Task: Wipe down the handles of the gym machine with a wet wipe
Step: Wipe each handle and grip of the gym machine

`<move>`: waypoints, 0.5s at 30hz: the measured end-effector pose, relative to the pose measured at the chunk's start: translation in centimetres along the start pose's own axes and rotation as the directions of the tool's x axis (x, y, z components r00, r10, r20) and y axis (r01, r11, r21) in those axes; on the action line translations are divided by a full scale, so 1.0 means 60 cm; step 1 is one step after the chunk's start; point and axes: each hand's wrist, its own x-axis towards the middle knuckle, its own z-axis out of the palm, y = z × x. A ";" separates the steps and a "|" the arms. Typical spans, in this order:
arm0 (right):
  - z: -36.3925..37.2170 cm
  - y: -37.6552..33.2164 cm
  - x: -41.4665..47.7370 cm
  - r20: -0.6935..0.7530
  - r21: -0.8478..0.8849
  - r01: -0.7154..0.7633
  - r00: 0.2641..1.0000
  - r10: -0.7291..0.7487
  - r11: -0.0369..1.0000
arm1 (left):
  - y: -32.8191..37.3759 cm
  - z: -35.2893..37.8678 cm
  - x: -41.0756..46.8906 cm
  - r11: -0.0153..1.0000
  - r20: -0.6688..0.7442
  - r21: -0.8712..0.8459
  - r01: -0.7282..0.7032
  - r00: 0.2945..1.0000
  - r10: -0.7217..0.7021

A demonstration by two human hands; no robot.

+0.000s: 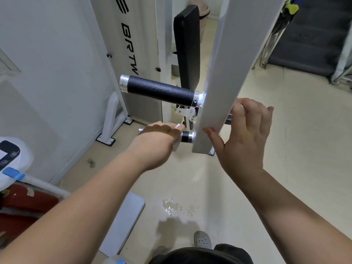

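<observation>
Two black handles with silver end caps stick out to the left of a white machine arm (215, 103). The upper handle (160, 91) is bare. My left hand (156, 143) grips the lower handle (186, 137) with a white wet wipe (177, 143) wrapped under its fingers; only the handle's right end and left cap show. My right hand (245, 134) holds the white arm from the right, thumb on its front edge, fingers curled round the back.
The machine's black back pad (187, 48) and white frame (112, 119) stand behind. A red extinguisher (21, 202) and white device (9, 159) sit at lower left. A wet patch (175, 206) marks the beige floor. My shoe (202, 240) shows below.
</observation>
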 end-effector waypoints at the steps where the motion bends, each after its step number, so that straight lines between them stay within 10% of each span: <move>1: -0.001 0.001 -0.001 -0.001 -0.006 0.006 1.000 -0.006 1.000 | 0.009 0.004 0.004 1.000 -0.015 0.009 0.002 1.000 -0.002; 15: 0.002 -0.012 -0.011 -0.032 -0.075 0.010 0.999 -0.012 0.997 | 0.016 -0.003 0.012 0.999 0.007 -0.021 -0.037 0.999 0.038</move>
